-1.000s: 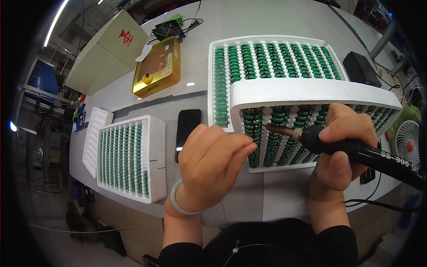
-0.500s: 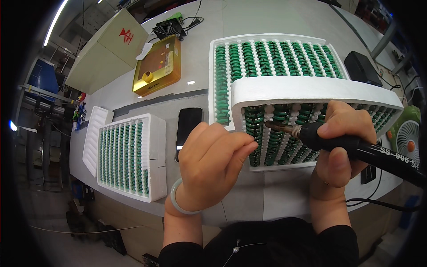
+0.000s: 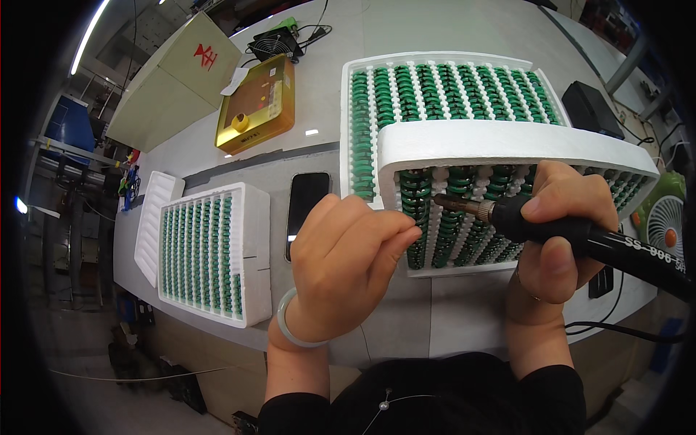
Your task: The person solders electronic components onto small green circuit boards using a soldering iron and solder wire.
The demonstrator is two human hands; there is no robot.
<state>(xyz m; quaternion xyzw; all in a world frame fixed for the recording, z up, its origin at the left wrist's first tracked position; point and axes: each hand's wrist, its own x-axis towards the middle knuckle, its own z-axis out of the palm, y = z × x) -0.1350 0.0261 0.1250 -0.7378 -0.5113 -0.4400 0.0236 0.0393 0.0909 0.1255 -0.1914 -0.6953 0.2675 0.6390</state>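
Note:
My right hand (image 3: 562, 232) is wrapped round the black handle of a soldering iron (image 3: 540, 221). The iron's dark tip points left, at the upper left part of a tilted white foam tray (image 3: 507, 148) filled with rows of green ring-shaped coils (image 3: 415, 194). Close to that tip, my left hand (image 3: 348, 268) is closed in a pinch, thumb against forefinger; what it holds, if anything, is too small to make out. A thin dark line (image 3: 366, 344) hangs below this hand. The tilted tray leans over another foam tray of green coils (image 3: 362, 138) behind it.
Left of my hands lie a dark phone (image 3: 308, 206) and a smaller foam tray of coils (image 3: 255, 261). Farther back are a yellow box (image 3: 279, 123), a small black fan (image 3: 275, 45) and a beige case (image 3: 170, 80). A green fan (image 3: 663, 217) and the iron's cable (image 3: 631, 333) are at right.
The iron's tip has shifted very slightly right, with the handle tipping a little. My left hand keeps its pinch in nearly the same place.

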